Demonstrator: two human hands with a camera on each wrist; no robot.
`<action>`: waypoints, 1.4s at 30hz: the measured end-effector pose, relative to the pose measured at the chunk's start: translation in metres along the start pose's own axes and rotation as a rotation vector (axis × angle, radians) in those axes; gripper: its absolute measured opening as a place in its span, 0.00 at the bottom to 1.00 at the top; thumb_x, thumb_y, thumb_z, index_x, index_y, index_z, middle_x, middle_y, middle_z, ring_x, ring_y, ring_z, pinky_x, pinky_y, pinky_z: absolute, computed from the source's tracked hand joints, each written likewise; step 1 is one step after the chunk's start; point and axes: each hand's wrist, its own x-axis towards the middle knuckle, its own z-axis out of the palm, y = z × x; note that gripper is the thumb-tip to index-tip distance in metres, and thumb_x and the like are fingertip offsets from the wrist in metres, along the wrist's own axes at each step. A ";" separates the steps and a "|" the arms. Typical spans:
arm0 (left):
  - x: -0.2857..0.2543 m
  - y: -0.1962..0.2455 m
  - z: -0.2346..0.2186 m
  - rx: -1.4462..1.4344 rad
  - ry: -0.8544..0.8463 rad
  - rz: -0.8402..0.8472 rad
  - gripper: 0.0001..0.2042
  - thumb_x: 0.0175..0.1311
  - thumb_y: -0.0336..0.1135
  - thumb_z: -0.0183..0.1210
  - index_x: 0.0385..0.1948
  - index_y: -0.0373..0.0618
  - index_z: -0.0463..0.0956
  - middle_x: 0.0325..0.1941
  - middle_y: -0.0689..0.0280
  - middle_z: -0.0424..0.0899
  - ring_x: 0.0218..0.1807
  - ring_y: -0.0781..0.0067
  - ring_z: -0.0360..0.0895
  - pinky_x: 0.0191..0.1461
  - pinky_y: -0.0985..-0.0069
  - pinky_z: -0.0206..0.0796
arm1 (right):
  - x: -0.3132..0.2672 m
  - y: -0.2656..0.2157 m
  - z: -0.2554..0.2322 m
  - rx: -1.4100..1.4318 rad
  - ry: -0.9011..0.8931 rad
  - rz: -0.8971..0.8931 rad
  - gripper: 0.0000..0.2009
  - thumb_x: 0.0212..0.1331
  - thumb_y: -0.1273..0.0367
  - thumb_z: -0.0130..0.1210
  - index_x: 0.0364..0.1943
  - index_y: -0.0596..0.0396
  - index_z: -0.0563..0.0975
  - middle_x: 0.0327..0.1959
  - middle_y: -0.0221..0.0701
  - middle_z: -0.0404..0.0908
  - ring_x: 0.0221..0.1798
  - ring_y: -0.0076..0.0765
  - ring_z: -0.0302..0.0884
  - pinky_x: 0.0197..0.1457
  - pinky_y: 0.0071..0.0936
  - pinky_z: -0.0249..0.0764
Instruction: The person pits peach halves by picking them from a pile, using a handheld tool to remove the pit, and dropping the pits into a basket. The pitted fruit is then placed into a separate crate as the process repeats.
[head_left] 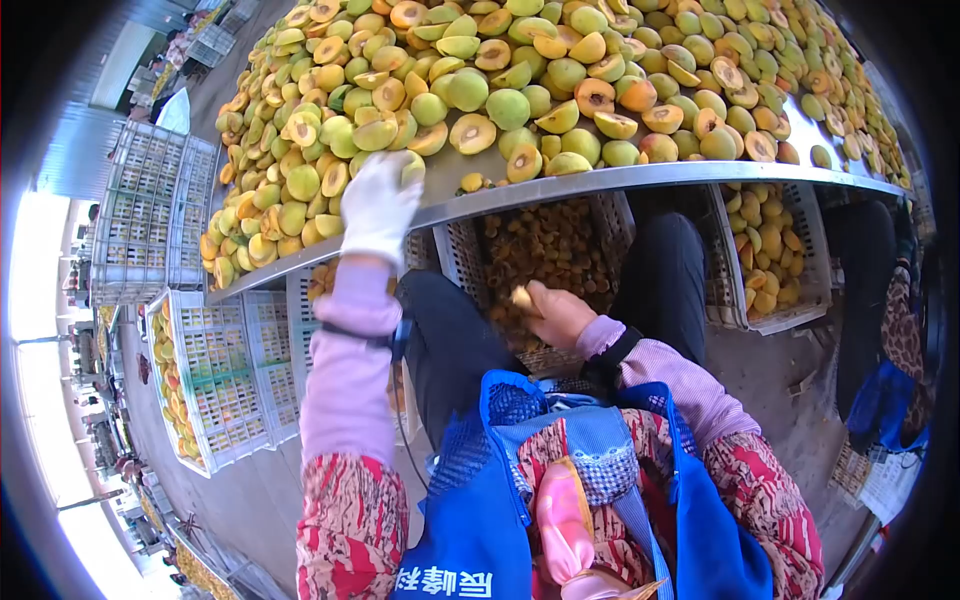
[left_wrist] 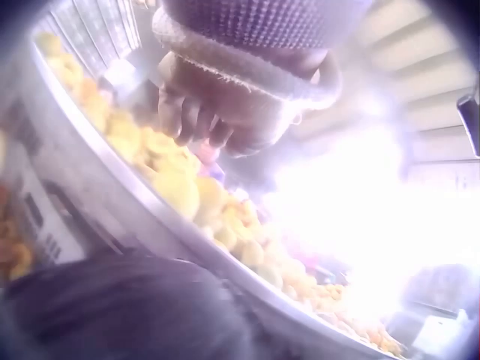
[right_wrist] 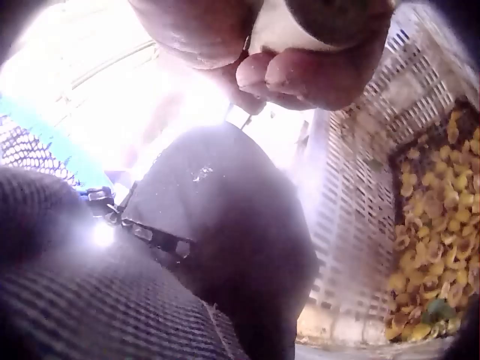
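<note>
My left hand (head_left: 380, 205), in a white glove, reaches over the near edge of a heap of yellow-green apricots (head_left: 470, 90), many cut in half. In the left wrist view its bare fingers (left_wrist: 201, 124) show past the glove cuff, loosely bent, with nothing seen between them. A green apricot (head_left: 412, 170) lies right at its fingertips in the head view. My bare right hand (head_left: 562, 315) is low between the knees, gripping a small pale thing with a dark rounded end (right_wrist: 289, 26); I cannot tell what it is.
A metal table rim (head_left: 640, 178) runs across, above my knees. Below it, a crate (head_left: 462, 265) of brownish fruit pieces stands between the legs. Another crate (head_left: 720, 265) of apricots sits to the right; stacked white crates (head_left: 240, 370) stand left. Another person's leg (head_left: 862, 300) is at right.
</note>
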 end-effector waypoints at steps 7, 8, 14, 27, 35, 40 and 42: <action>0.073 -0.001 0.073 0.681 -0.226 0.111 0.16 0.40 0.40 0.63 0.33 0.47 0.77 0.39 0.60 0.74 0.43 0.59 0.73 0.42 0.67 0.68 | -0.003 -0.003 -0.017 0.053 -0.006 0.015 0.15 0.50 0.65 0.52 0.37 0.58 0.64 0.29 0.49 0.76 0.36 0.57 0.74 0.39 0.46 0.69; 0.070 0.001 0.067 0.629 -0.250 0.134 0.17 0.38 0.39 0.64 0.34 0.48 0.77 0.39 0.60 0.74 0.42 0.59 0.73 0.42 0.67 0.68 | -0.002 -0.002 -0.016 0.101 0.058 -0.028 0.15 0.50 0.66 0.53 0.36 0.58 0.63 0.28 0.50 0.75 0.35 0.58 0.73 0.37 0.45 0.68; 0.003 0.043 -0.006 0.191 0.027 0.359 0.18 0.36 0.35 0.64 0.35 0.53 0.77 0.32 0.64 0.72 0.37 0.61 0.72 0.37 0.66 0.66 | 0.003 -0.030 -0.043 1.105 0.004 0.153 0.11 0.60 0.59 0.46 0.37 0.51 0.65 0.17 0.28 0.69 0.10 0.22 0.62 0.10 0.21 0.57; -0.106 0.103 0.017 -1.949 -0.117 -0.642 0.23 0.67 0.49 0.40 0.49 0.37 0.67 0.45 0.61 0.75 0.48 0.70 0.71 0.55 0.74 0.61 | -0.005 -0.047 -0.040 1.310 0.006 0.041 0.14 0.55 0.62 0.54 0.39 0.53 0.67 0.20 0.27 0.71 0.10 0.18 0.61 0.09 0.17 0.58; -0.113 0.084 0.077 -1.835 0.105 -0.940 0.24 0.65 0.54 0.39 0.42 0.37 0.69 0.37 0.55 0.77 0.40 0.63 0.76 0.47 0.70 0.68 | -0.012 -0.041 -0.021 0.330 0.274 -0.059 0.18 0.55 0.62 0.52 0.38 0.63 0.63 0.33 0.55 0.74 0.40 0.61 0.71 0.43 0.43 0.67; -0.108 0.097 0.067 -1.732 0.076 -0.782 0.23 0.65 0.52 0.41 0.42 0.37 0.69 0.38 0.55 0.77 0.40 0.63 0.76 0.46 0.70 0.69 | -0.003 -0.041 -0.015 0.220 0.217 -0.029 0.18 0.57 0.63 0.50 0.43 0.62 0.62 0.35 0.52 0.74 0.41 0.59 0.71 0.42 0.41 0.68; -0.109 0.097 0.069 -1.732 0.106 -0.766 0.23 0.65 0.53 0.43 0.41 0.37 0.70 0.39 0.57 0.77 0.40 0.65 0.76 0.45 0.72 0.69 | -0.001 -0.042 -0.013 0.199 0.210 -0.019 0.18 0.57 0.63 0.50 0.44 0.62 0.62 0.35 0.53 0.74 0.41 0.59 0.71 0.42 0.41 0.68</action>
